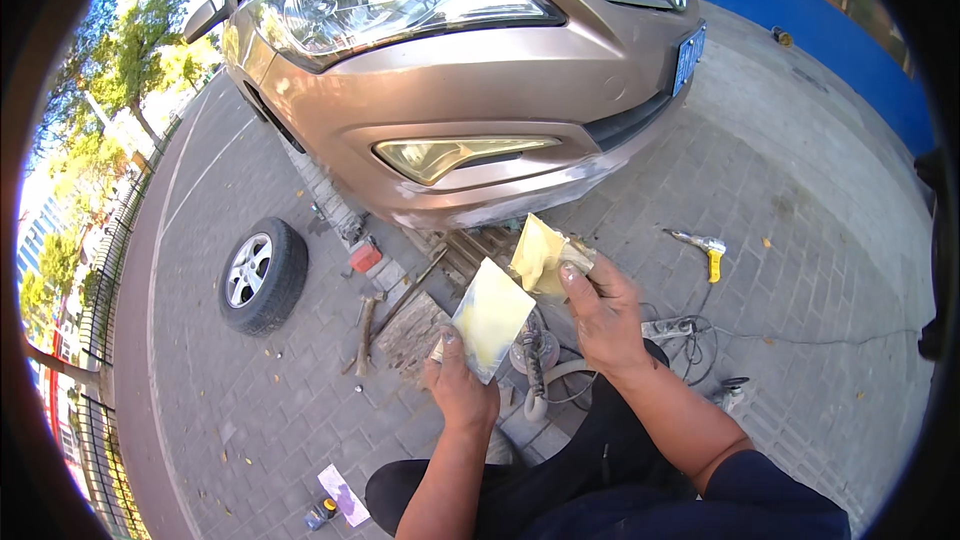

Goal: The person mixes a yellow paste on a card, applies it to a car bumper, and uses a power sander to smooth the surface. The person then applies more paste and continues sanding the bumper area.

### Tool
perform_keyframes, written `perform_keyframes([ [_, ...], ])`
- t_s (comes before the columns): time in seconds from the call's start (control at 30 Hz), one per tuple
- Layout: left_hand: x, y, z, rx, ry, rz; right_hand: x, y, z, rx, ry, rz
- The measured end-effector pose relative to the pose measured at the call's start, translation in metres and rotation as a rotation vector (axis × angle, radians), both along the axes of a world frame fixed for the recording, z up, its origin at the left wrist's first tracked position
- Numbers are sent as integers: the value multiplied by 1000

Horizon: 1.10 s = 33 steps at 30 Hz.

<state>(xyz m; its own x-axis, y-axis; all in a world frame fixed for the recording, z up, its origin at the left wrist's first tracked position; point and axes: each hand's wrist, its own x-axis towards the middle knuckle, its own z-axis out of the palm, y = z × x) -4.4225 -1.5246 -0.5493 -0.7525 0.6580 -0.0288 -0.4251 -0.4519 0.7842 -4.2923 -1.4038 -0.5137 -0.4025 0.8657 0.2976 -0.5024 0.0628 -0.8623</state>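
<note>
My left hand [463, 395] grips a flat, squarish putty spreader [494, 318] by its near end, thumb on top. Pale yellow putty covers much of its face. Between the thumb and fingers of my right hand [606, 318] is a second putty spreader [538, 250], also coated with yellow putty. The two spreaders are close together, tilted toward each other; whether they touch, I cannot tell. Just beyond them is the bronze car bumper [470, 185], with whitish, sanded-looking patches along its lower edge. A fog light [440, 156] sits in it, below the headlight [400, 8].
A wheel [263, 276] lies at left. Near my knees are a hammer [367, 330], a worn wooden board [412, 332], a red block [366, 257] and a round sander [534, 348] with a hose. To the right, a yellow-handled power tool [712, 258] and power strip [668, 328] trail cords.
</note>
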Motion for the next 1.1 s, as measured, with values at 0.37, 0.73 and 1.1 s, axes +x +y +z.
perform_keyframes([
  [0.37, -9, 4, -7, 98, -266, -107, 26, 5, -28, 736, -603, -22],
  [0.73, -3, 5, -7, 23, -50, 38, 5, -33, -22, 1127, -687, -154],
  [1.1, 4, 3, 0, -244, 1084, 304, 13, -8, 0, 634, -539, -85],
])
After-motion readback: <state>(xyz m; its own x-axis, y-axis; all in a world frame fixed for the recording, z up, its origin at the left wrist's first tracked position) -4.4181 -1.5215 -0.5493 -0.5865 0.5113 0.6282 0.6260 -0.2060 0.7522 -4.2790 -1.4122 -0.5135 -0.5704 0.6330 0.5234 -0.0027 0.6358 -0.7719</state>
